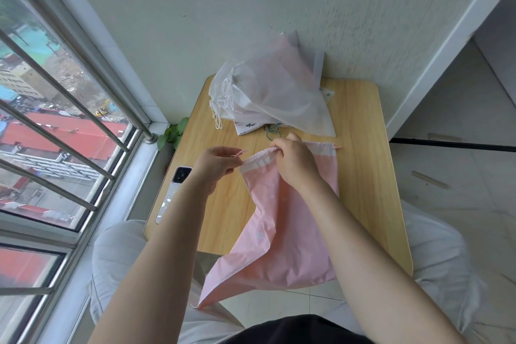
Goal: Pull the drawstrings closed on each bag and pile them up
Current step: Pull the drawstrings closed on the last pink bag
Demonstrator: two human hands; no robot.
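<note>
A pale pink drawstring bag [282, 232] lies on a small wooden table [363, 165], its long axis running from the mouth near the table's middle back toward the person, so the bottom corner hangs off the near edge over the person's lap. The bag is thin, smooth and slightly crinkled, faintly speckled with lighter marks, with a paler band along the gathered top hem. The mouth points away from the person, toward the wall.

The right hand [293, 162] grips the bunched hem at the mouth, fingers curled round the fabric. The left hand [217, 165], just left of the mouth, pinches the pink drawstring [240, 153] between thumb and fingertips, the cord stretched sideways from the hem.

At the table's far edge, against the wall, sits a heap of translucent white bags [268, 92], frosted and soft-looking, their white cords [220, 109] dangling on the left. A printed white piece and a teal cord [272, 130] peek from beneath the heap. A phone [174, 193] lies along the table's left edge.
</note>
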